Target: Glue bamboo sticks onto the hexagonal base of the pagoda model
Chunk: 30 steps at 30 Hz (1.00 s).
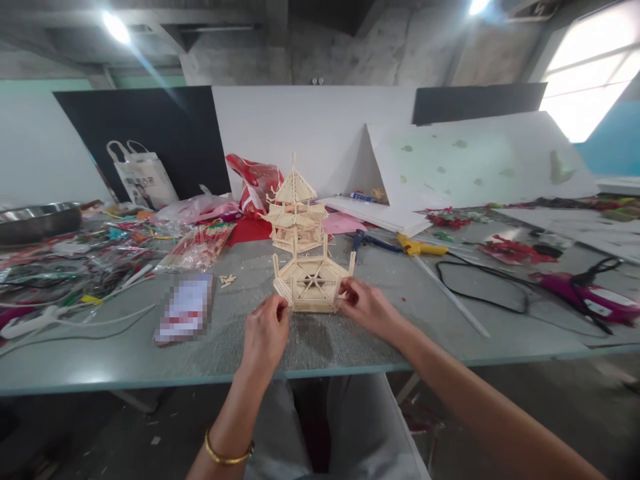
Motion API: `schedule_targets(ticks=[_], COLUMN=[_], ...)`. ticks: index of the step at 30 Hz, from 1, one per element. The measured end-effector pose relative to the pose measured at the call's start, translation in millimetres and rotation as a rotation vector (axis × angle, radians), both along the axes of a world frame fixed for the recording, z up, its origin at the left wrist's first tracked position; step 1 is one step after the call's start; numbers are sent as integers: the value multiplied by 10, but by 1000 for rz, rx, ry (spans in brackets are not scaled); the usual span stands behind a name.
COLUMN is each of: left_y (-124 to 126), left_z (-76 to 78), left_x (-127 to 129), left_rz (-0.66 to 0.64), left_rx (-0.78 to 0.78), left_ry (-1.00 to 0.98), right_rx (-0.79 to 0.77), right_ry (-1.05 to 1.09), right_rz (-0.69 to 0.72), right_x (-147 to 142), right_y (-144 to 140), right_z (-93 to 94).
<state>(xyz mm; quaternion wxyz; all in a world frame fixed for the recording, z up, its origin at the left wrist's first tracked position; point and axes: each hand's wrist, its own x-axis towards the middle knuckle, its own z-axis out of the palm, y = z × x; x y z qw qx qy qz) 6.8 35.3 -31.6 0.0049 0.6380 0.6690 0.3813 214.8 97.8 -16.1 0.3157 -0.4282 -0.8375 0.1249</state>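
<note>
A hexagonal base of thin wooden sticks [312, 283] stands on the grey table [350, 340] in front of me. My left hand [267, 331] pinches its near left corner. My right hand [365, 305] grips its near right corner. Just behind it stands a tiered pagoda roof of the same sticks [295, 213], upright and apart from both hands. A few loose stick pieces [227, 281] lie to the left of the base.
A blurred card [185, 309] lies at the left. Packets of sticks and wires [100, 260] clutter the far left. A glue gun [420, 248], black cable [480, 280], purple tool [590, 293] and white boards [475, 167] fill the right.
</note>
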Motion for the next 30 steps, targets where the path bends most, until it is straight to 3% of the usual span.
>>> schedule_targets(ticks=[3,6,9,12,15,19,25,30], left_y=[-23,-29,-28,-43,-71,-90,-71,-57], left_z=[21,31,17,-10,-30,-47,-60,-70], left_x=[-73,-158,-213,-239,-265,-314,-341,-338], left_rz=[-15,-20,-21,-28,-48,-81,-135,-141], left_rx=[-20,-27,-27,-38,-53,-58,-24,-29], left_ry=[8,9,-17,-66,-116,-171,-215,-232], right_rx=[147,253,285,274,184,174,229,234], right_ry=[79,18,-86,-210,-357,-444,-437,-400], right_rz=[-98,-116,-115,-167,-180,-112,-86,-67], right_x=[69,17,-245,-633,-976,-1216,-1276,-1186], right_y=[-90,-8,382,934,1374,1662,1900,2040], right_z=[203,600,1019,1254,1263,1109,943,990])
